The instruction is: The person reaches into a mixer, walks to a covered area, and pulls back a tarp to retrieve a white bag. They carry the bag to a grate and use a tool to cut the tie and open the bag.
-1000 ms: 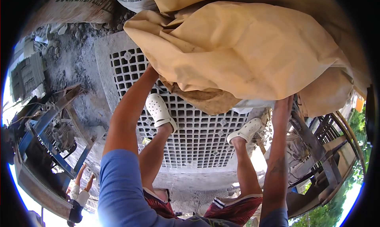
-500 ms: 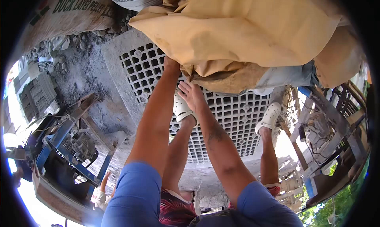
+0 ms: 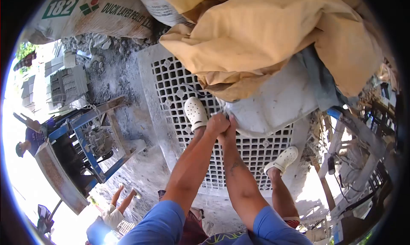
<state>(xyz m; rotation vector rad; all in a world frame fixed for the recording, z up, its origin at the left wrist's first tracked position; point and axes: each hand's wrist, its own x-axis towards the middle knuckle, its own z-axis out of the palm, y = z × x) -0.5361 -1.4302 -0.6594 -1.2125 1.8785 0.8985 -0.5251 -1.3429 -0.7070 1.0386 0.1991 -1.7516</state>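
A grey-white sack [image 3: 273,110] lies on the pale plastic grid pallet [image 3: 205,170], partly under a tan tarp [image 3: 256,35]. Both my hands are side by side at the sack's near left corner. My left hand [image 3: 218,123] is curled into a fist there, and my right hand [image 3: 229,127] presses against it with the thumb up. Their fingers look closed on the sack's edge, though the fingertips are hidden. The tarp's folded front edge hangs just beyond my hands, apart from them.
White clogs on my feet stand on the pallet, the left clog [image 3: 196,112] beside my hands. Printed feed sacks [image 3: 98,14] lie at the upper left. A blue metal frame with a motor [image 3: 96,138] stands left, metalwork [image 3: 354,159] right. Another person [image 3: 113,215] is at the lower left.
My left hand has left the tarp's edge and come nearer me, beside the right. The right hand has gone from spread to closed. The tarp sits further back, baring more of the sack.
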